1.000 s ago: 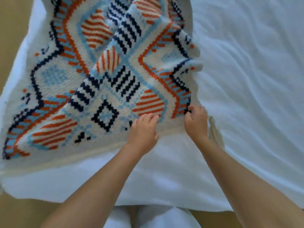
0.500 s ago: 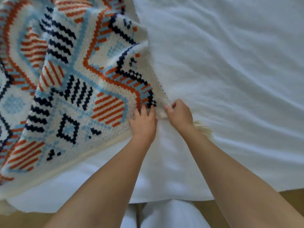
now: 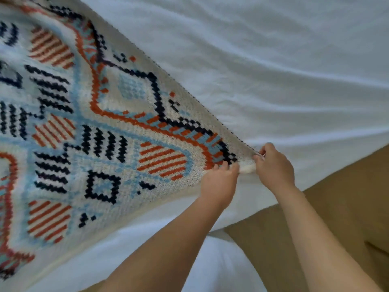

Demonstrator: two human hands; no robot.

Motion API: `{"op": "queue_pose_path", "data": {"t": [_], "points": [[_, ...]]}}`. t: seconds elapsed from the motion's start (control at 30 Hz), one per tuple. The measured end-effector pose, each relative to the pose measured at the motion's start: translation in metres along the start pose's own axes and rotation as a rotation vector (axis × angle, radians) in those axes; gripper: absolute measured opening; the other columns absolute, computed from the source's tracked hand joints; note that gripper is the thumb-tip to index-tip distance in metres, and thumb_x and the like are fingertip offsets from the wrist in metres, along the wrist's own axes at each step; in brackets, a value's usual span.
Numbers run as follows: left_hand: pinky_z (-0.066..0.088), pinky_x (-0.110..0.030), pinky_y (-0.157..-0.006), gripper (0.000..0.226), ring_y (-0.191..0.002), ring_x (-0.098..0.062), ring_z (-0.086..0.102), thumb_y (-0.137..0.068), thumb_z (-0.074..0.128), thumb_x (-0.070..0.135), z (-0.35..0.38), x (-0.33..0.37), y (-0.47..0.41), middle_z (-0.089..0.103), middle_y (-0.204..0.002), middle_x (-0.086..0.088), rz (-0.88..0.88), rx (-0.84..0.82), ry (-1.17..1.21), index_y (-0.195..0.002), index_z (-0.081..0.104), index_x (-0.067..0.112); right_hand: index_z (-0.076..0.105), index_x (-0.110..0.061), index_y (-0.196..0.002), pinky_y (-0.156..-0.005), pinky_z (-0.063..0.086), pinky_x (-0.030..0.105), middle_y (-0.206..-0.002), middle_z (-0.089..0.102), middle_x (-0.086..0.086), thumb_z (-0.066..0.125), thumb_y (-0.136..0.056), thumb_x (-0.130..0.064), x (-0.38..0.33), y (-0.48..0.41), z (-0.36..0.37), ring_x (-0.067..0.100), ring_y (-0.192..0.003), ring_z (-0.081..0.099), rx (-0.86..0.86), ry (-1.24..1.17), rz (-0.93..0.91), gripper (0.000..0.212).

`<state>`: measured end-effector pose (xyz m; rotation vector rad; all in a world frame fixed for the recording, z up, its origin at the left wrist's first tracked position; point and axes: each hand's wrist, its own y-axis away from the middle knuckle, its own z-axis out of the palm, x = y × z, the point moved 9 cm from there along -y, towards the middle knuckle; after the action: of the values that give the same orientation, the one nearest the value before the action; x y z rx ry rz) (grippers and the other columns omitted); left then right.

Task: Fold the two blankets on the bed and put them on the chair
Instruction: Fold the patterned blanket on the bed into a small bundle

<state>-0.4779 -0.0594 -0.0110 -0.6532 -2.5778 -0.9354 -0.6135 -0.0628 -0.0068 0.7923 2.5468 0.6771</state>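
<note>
Corner of the patterned blanket [image 3: 105, 133] is where we are gripping: our left hand [image 3: 219, 182] is pinching the near hem, our right hand [image 3: 273, 167] the tip beside it. The blanket is lying on the bed [image 3: 273, 70], stretching from the hands toward ten o'clock. Compared with a second ago, we are holding the hands closer together.

Only one cam here, head-worn wide-angle, pointing forward and steeply down at the bed [image 3: 294, 70]. Close in: left hand [image 3: 219, 186] and right hand [image 3: 275, 167] sit lower middle, patterned blanket [image 3: 126, 123] filling the left side. Frame's rolled, bed edge runs diagonal.
</note>
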Motion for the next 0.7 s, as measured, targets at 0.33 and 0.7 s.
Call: {"op": "queue_pose_path", "data": {"t": [0.33,0.7], "points": [[0.018,-0.041,-0.114,0.063,-0.142,-0.025,0.016,-0.094,0.047,0.031,0.006,-0.052,0.015,0.017,-0.156,-0.004,0.052,-0.161,-0.113,-0.148,0.017,0.018,0.047,-0.005,-0.115,-0.075,0.045,0.038,-0.104,0.058,0.011,0.051,-0.088,-0.026,-0.060,0.002,0.038,0.031,-0.095,0.055,0.067,-0.128,-0.092,0.035],[0.046,-0.039,-0.099,0.074,-0.145,-0.029,-0.006,-0.090,0.035,-0.010,0.016,-0.038,0.021,-0.007,-0.158,-0.003,0.100,-0.307,-0.121,-0.150,0.000,0.014,0.048,-0.006,-0.097,-0.054,0.034,0.032,-0.077,0.058,0.012,0.038,-0.100,-0.033,0.003,-0.015,0.027,0.030,-0.064,0.051,0.147,-0.027,0.039,0.029]]}}
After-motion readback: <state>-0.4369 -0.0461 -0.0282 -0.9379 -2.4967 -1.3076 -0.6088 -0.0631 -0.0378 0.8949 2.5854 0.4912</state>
